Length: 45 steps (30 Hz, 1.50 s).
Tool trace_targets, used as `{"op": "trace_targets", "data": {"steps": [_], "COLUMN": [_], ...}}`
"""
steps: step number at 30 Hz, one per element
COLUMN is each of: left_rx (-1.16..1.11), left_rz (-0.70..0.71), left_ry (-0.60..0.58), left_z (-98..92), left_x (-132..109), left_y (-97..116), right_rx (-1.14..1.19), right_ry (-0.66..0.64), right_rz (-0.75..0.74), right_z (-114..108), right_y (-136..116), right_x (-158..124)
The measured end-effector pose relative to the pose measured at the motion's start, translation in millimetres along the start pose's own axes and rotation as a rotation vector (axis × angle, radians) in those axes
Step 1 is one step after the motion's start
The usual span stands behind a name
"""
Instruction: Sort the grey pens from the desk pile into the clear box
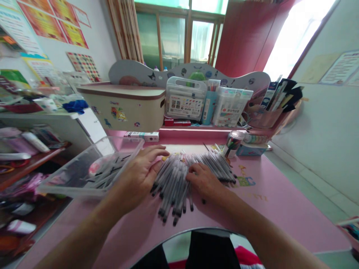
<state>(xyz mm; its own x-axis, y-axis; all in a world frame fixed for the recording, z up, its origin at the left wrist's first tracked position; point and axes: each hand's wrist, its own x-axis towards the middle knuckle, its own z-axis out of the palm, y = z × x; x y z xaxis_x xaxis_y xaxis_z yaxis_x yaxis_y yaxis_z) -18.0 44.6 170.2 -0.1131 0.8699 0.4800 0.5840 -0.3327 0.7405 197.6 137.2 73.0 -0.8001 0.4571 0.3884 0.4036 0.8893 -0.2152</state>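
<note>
A loose heap of clear-barrelled pens [174, 183] with dark caps lies on the pink desk [280, 213], caps mostly towards me. To its right is a second, neater row of similar pens [214, 164]. My left hand [146, 164] rests along the left side of the heap, fingers stretched out and apart, thumb against the pens. Between the two groups, my right hand [204, 181] has its fingers curled in on pens at the heap's right side; its palm partly covers them. One dark cap pokes out below that hand.
A clear plastic bin [75, 192] with more pens stands left of my left arm. Behind the pens are a lidded cream box [126, 108], marker cases [185, 99] and a pen holder [265, 114] on a shelf. A jar [234, 142] stands at the back right.
</note>
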Motion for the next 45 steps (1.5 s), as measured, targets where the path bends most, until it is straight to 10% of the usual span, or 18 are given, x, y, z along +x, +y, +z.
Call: {"op": "trace_targets", "data": {"steps": [8,15,45], "left_rx": [-0.436,-0.725,-0.651], "left_rz": [-0.344,-0.579,-0.411], "left_ry": [0.026,-0.077,0.012], "left_z": [45.7,87.9,97.6], "left_x": [-3.1,-14.4,-16.7], "left_y": [1.0,-2.6,-22.2], "right_rx": [0.707,1.305,0.982], "right_ry": [0.236,0.088,0.048], "right_rz": [0.338,0.433,0.352], "right_z": [-15.8,-15.0,-24.5], "right_y": [-3.4,-14.2,-19.3], "right_x": [-1.1,1.5,6.8]}}
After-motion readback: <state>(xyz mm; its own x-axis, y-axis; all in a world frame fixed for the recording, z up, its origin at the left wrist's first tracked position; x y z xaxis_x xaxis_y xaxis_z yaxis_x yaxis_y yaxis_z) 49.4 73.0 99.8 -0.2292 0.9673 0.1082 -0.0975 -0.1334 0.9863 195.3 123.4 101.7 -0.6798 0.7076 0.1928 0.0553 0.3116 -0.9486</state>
